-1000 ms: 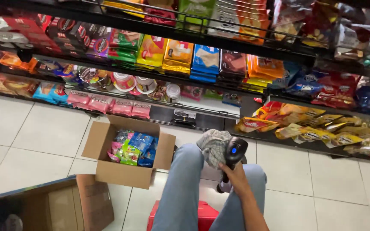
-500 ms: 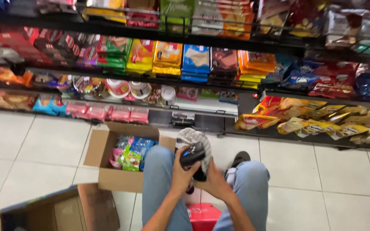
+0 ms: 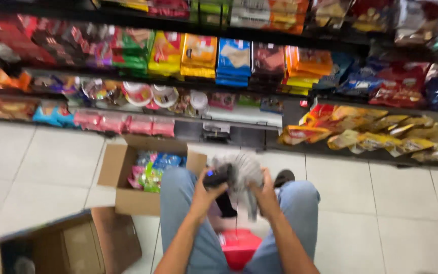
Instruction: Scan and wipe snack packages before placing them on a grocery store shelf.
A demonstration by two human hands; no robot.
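Matt cardboard box (image 3: 128, 200); glossy floor tiles (image 3: 41, 162)

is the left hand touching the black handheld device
Touching. The head view shows the left hand with its fingers wrapped around the black handheld device, no gap between them. The right hand grips the grey cloth beside it.

Seated over a red stool (image 3: 239, 246), left hand (image 3: 206, 195) grips a black handheld device (image 3: 216, 177), right hand (image 3: 265, 195) a grey cloth (image 3: 242, 170); open cardboard box (image 3: 128, 200) of bright packets (image 3: 153, 170) just left, stocked shelves (image 3: 239, 116) ahead.
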